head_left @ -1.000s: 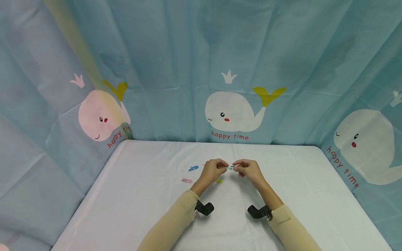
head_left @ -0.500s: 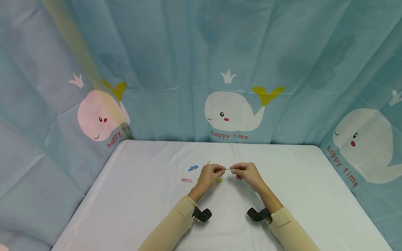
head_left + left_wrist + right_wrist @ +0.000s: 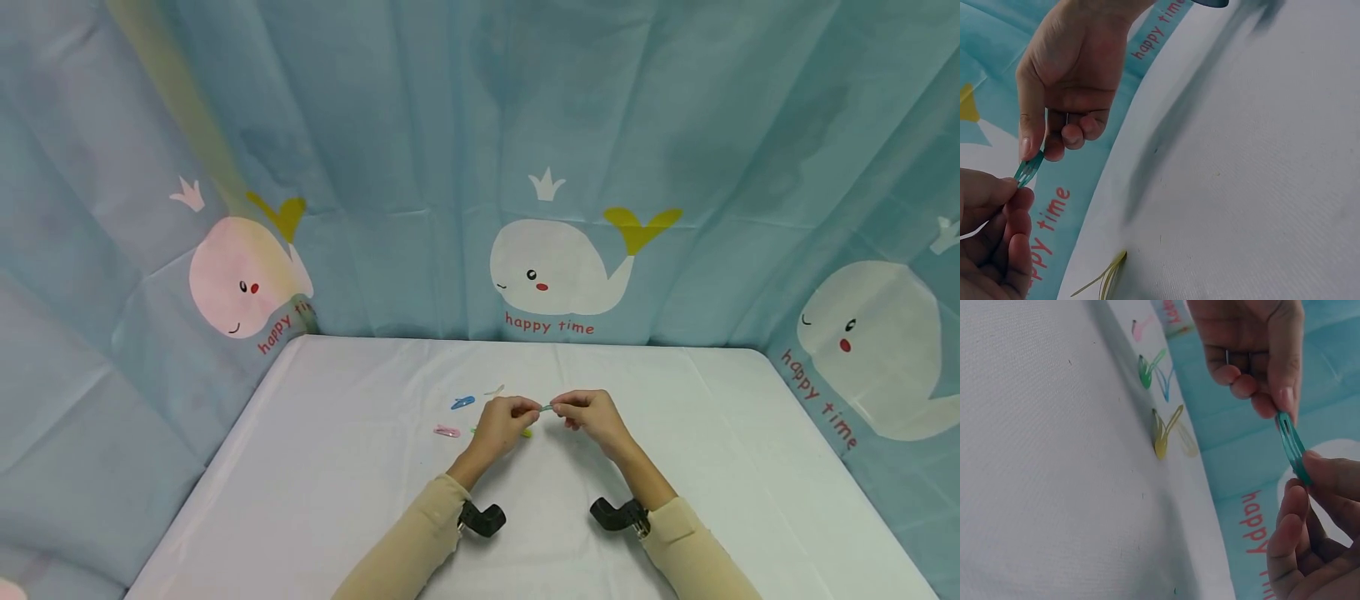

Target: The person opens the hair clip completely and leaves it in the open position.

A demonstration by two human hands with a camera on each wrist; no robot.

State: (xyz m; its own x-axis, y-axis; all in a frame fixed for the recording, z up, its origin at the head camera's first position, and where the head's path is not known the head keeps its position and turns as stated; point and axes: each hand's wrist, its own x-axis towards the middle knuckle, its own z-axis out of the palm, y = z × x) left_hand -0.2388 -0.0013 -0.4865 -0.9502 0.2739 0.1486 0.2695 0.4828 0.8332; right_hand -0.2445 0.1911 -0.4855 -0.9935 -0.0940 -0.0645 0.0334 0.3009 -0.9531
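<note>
A teal snap hair clip [image 3: 1291,447] is stretched between my two hands above the white table. My left hand [image 3: 498,429] pinches one end with thumb and fingertips, while my right hand [image 3: 592,412] pinches the other. In the right wrist view the clip is long and narrow, with slender bars and a slot along it. The left wrist view has the same clip between the thumb tips, my left hand [image 3: 994,231] low and my right hand [image 3: 1075,75] above.
On the table left of my hands lie a blue clip [image 3: 462,402], a pink clip [image 3: 447,431] and a beige clip [image 3: 494,390]. A yellow clip [image 3: 1161,440] and a green clip [image 3: 1145,372] lie close by, partly hidden behind my left hand in the head view.
Both hands have come slightly nearer to me, still pinching the teal clip, which has turned between them. The beige clip, mostly covered by my left hand before, now shows.
</note>
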